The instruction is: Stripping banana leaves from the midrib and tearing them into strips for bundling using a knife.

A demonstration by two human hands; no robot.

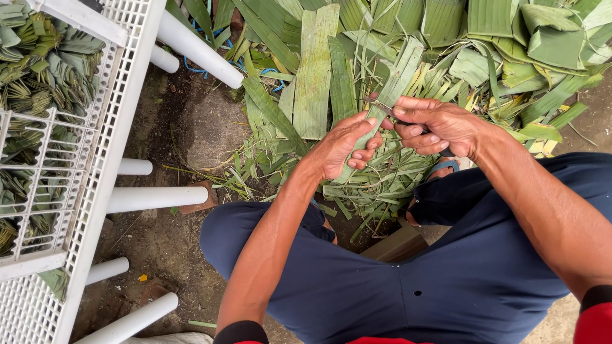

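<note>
My left hand (pixel 344 145) grips a long green leaf strip (pixel 395 83) that slants up and away from me over the leaf pile. My right hand (pixel 433 127) is closed on a small knife (pixel 379 109), its thin blade lying against the strip just above my left thumb. Both hands meet over my knees, above the cut scraps on the ground. The knife's handle is hidden inside my fist.
A heap of broad green leaves and strips (pixel 446 44) covers the ground ahead. A white plastic rack (pixel 115 114) on white legs stands at the left, holding several folded leaf pieces (pixel 44 70). Bare earth (pixel 185 127) lies between rack and pile. A wooden stool edge (pixel 398 245) shows under me.
</note>
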